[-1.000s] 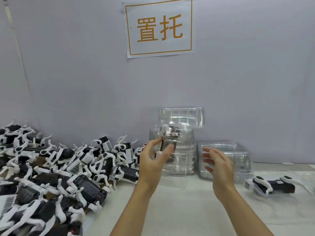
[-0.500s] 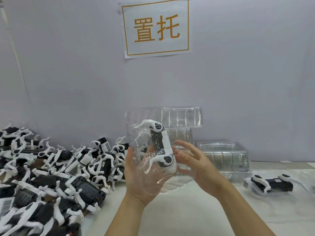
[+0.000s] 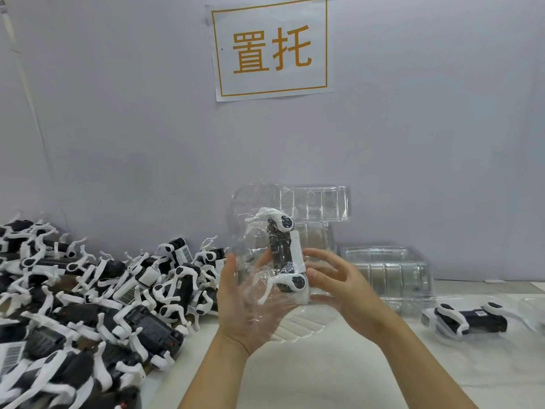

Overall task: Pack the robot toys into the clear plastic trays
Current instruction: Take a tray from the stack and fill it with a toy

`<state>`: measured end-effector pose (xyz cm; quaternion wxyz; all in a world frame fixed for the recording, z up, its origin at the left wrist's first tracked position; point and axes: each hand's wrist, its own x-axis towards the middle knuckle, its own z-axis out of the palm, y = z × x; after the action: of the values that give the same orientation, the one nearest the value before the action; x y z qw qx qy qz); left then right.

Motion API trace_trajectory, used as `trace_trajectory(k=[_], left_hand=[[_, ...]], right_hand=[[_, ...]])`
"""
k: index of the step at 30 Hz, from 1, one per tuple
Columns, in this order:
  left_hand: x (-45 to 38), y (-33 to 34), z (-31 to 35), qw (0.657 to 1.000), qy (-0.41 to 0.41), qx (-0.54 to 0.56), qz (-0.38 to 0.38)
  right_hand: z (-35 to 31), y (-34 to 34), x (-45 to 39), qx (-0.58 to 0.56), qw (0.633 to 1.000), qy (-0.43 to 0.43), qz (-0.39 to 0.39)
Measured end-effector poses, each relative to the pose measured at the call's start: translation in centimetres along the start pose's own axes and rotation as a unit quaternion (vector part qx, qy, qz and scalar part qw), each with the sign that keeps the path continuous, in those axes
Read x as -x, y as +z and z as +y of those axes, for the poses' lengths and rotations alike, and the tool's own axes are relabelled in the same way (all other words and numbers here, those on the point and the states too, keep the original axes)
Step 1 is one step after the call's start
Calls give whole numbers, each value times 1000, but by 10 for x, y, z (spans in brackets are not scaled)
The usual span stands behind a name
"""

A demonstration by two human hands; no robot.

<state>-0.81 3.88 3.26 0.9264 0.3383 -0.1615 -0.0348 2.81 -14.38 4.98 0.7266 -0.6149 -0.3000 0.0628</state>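
Observation:
I hold a clear plastic tray (image 3: 295, 323) upright in front of me over the table. A black-and-white robot toy (image 3: 284, 255) stands on end inside it. My left hand (image 3: 241, 305) cups the tray from the left and below, with the thumb on its left edge and the fingers behind the plastic. My right hand (image 3: 339, 284) grips the tray's right side beside the toy, thumb on top and fingers curled toward it.
A big pile of loose robot toys (image 3: 88, 290) covers the table's left side. Stacks of clear trays (image 3: 386, 270) stand against the wall behind my hands. A packed toy in its tray (image 3: 469, 318) lies at the right. A paper sign (image 3: 271, 48) hangs on the wall.
The tray with the toy came away from the stack at the wall toward me and now stands upright. My right hand, open and apart before, has closed onto its right side.

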Motion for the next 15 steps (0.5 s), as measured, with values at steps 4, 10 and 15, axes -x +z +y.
trace_trajectory(k=[4, 10, 15], left_hand=[[-2, 1, 3, 1000, -6, -15, -12], [-1, 1, 5, 999, -6, -46, 26], [0, 12, 15, 973, 42, -216, 70]], right_hand=[[-1, 0, 1, -46, 998, 27, -23], [1, 0, 2, -7, 999, 54, 8], [4, -10, 1, 30, 986, 59, 151]])
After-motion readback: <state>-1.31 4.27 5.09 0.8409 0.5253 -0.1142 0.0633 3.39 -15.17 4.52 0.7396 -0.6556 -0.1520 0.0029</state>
